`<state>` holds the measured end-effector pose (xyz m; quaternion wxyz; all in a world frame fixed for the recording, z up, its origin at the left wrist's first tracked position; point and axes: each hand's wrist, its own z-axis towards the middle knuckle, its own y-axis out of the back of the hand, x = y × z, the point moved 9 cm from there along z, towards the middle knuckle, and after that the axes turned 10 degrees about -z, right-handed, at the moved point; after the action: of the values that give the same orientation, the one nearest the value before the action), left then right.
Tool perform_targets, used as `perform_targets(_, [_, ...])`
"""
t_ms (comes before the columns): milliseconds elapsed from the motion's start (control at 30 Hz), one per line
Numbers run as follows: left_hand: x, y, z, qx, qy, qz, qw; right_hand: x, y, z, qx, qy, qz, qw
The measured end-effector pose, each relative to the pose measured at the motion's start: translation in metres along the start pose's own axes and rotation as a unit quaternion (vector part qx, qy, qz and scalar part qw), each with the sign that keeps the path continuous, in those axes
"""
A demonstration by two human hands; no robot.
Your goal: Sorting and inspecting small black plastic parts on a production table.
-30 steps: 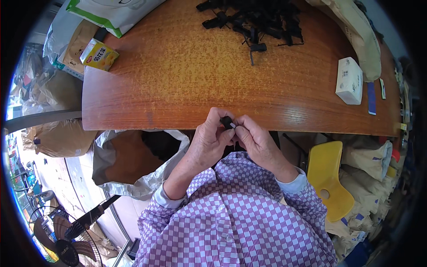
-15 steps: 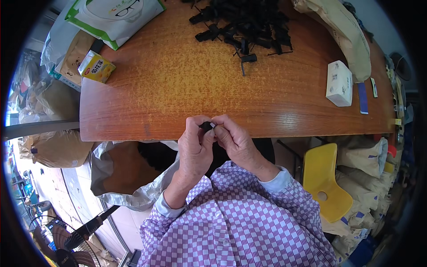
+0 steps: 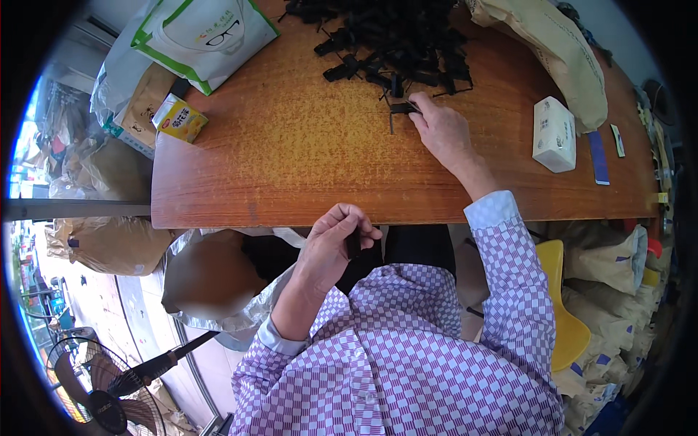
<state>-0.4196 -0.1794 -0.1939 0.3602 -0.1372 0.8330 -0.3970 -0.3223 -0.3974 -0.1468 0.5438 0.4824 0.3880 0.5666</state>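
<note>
My left hand is closed just off the table's near edge, with a small black plastic part between thumb and fingers. My right hand reaches over the table, thumb and fingertips closed on another black plastic part. That piece is a short block with a thin stem pointing toward me, and it lies at the near side of a heap of similar black parts. My fingers hide its right end.
The brown table carries a white-and-green bag and yellow carton at left, a white box, blue strip and paper sack at right. Below are an open sack, fan and yellow chair.
My hands were together at the table edge on a small black part. My right hand has gone forward to the heap's near piece; my left has lowered slightly, keeping a black part.
</note>
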Motion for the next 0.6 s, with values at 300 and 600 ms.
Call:
perform_targets(300, [-0.018, -0.029, 0.024, 0.046, -0.029, 0.154, 0.987, 0.060, 0.062, -0.084, -0.107, 0.176, 0.137, 0.969])
perform_targets(600, [0.007, -0.038, 0.013, 0.106, 0.039, 0.066, 0.991, 0.073, 0.072, -0.114, -0.144, 0.254, 0.151, 0.944])
